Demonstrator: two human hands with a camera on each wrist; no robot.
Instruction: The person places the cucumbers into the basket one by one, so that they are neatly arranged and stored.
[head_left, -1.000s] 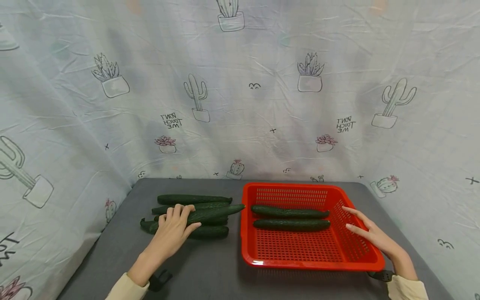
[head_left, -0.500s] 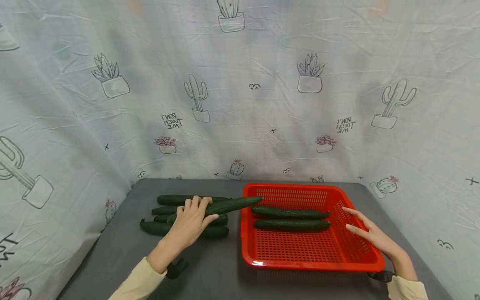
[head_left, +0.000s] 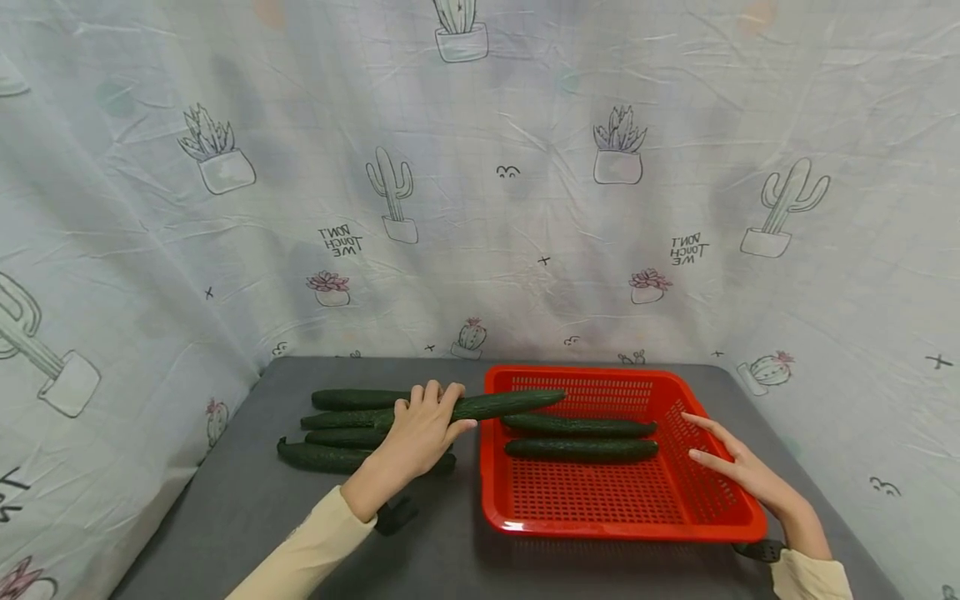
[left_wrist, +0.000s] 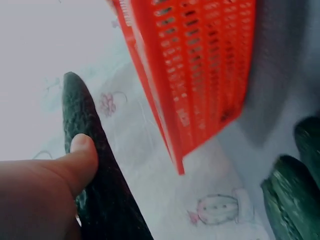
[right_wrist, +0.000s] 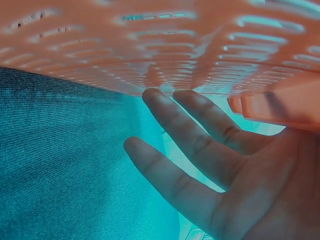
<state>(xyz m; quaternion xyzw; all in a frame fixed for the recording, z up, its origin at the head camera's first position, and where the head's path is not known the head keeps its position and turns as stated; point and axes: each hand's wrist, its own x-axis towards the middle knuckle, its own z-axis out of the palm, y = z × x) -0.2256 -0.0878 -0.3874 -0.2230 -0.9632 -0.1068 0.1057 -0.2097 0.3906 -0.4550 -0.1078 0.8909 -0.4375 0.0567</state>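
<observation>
My left hand (head_left: 424, 425) grips a long dark green cucumber (head_left: 510, 404) near its middle. In the left wrist view the thumb (left_wrist: 84, 155) lies along the skin of the cucumber (left_wrist: 75, 102). Its far end reaches over the left rim of the red plastic basket (head_left: 585, 528). Two cucumbers (head_left: 581, 451) lie side by side in the basket. My right hand (head_left: 750, 473) holds the basket's right side, thumb and a finger over the rim. In the right wrist view, three spread fingers (right_wrist: 192, 137) of that hand are beneath the slotted basket wall (right_wrist: 165, 50).
Several more cucumbers (head_left: 322, 457) lie in a loose row on the grey table (head_left: 240, 500), left of the basket. A pale curtain (head_left: 480, 217) printed with cacti hangs behind and at both sides.
My left hand has lifted the cucumber off the pile and carried it rightward, so its tip has passed over the basket's left rim. The right hand and basket have stayed put.
</observation>
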